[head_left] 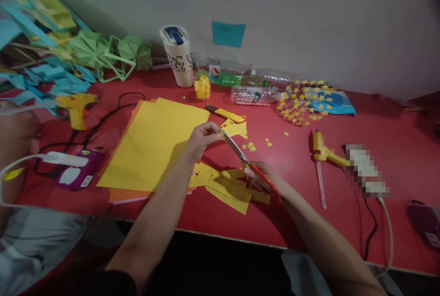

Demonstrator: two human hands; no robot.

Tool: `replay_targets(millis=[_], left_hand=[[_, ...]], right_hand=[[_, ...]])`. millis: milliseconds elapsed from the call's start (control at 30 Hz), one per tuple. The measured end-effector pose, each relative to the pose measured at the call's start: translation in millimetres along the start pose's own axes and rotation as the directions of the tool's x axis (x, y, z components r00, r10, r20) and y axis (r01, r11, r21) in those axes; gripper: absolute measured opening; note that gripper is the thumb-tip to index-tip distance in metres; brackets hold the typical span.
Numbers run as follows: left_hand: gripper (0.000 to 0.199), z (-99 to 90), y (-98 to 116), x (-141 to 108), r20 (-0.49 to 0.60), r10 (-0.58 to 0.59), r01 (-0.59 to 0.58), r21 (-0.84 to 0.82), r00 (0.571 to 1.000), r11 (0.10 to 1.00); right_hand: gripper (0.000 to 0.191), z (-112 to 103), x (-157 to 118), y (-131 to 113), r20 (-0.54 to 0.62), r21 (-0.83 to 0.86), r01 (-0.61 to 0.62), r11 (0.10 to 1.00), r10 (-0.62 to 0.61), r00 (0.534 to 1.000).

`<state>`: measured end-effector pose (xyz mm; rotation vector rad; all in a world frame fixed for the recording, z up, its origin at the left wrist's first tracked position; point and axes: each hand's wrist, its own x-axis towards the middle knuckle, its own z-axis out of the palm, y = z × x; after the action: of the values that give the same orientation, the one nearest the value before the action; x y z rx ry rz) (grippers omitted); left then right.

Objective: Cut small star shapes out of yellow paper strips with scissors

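My right hand [258,176] grips a pair of scissors [237,147] with red handles, blades pointing up and left. At the blade tips, my left hand [203,140] pinches a small piece of yellow paper [222,134], mostly covered by the fingers. Cut yellow paper strips [227,190] lie in a loose heap below both hands. Small yellow paper stars [251,146] are scattered just beyond the scissors. A yellow scrap [237,127] and a yellow utility knife [227,113] rest above my left hand. Yellow sheets [151,140] are stacked under my left forearm.
Two yellow glue guns [77,108] [321,148] lie at left and right, with cables. Plastic bottles [254,95], a white tumbler [178,57] and a star-covered clear piece [299,106] stand along the wall. A purple power block [80,170] and another person's arm [15,135] are at left.
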<state>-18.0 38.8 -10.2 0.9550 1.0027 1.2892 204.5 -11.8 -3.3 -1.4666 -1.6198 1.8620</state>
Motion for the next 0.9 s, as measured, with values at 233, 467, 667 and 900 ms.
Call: replay_targets(millis=[233,467,667,900], left_hand=[[0.026,-0.3,0.3,-0.4,0.008,0.003,-0.003,0.000,1.000,1.000],[0.024,-1.6,-2.5,1.0,0.016,0.021,-0.021,0.007,1.000,1.000],[0.022,-0.3,1.6,-1.8,0.058,-0.027,0.032,-0.086,0.998,0.996],[0.023,3.8,0.2,-7.2,0.227,-0.203,0.250,-0.204,0.952,0.946]], right_hand=[[0.048,-1.2,1.4,3.8,0.003,-0.007,0.014,1.000,-0.014,1.000],[0.050,0.5,1.6,2.5,-0.016,-0.016,0.005,1.000,-0.006,1.000],[0.050,1.2,2.1,3.4,-0.062,0.027,0.068,0.997,-0.066,0.996],[0.047,-5.9,4.4,-0.4,-0.325,0.044,0.178,0.983,-0.154,0.933]])
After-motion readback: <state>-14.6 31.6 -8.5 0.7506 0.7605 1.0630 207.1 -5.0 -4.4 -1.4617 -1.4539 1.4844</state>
